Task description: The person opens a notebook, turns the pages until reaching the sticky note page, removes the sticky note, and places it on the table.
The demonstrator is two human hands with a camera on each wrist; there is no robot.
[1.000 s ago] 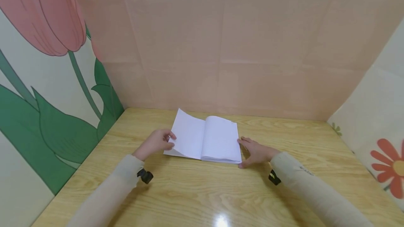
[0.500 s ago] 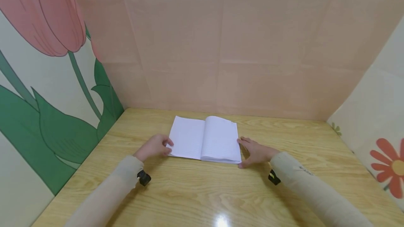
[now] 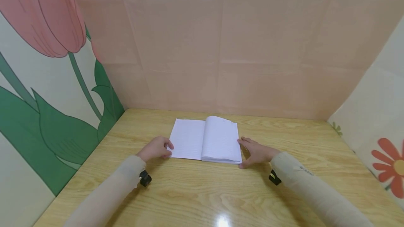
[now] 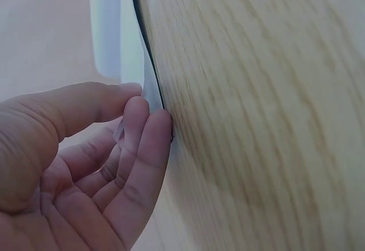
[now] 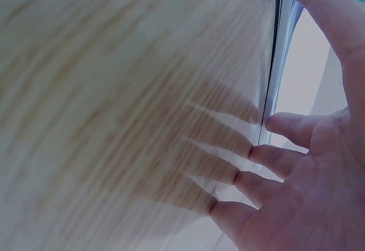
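On desk (image 3: 195, 192), near far edge's middle, observe notebook (image 3: 203, 141) lying open. Judging step as laying page flat: pinching left page (image 3: 187, 139) with left hand (image 3: 156, 147), touching notebook's right edge with right hand (image 3: 257, 151), fingers apart. Next, likely ease pinch.

An indoor booth-like corner; whether home or studio cannot be told. A glossy, yellowish wood-grain tabletop (image 3: 202, 192) meets a creased pinkish-beige backdrop (image 3: 258, 45), between white side walls showing a large pink tulip (image 3: 60, 16) and a red-petalled flower (image 3: 398, 166).
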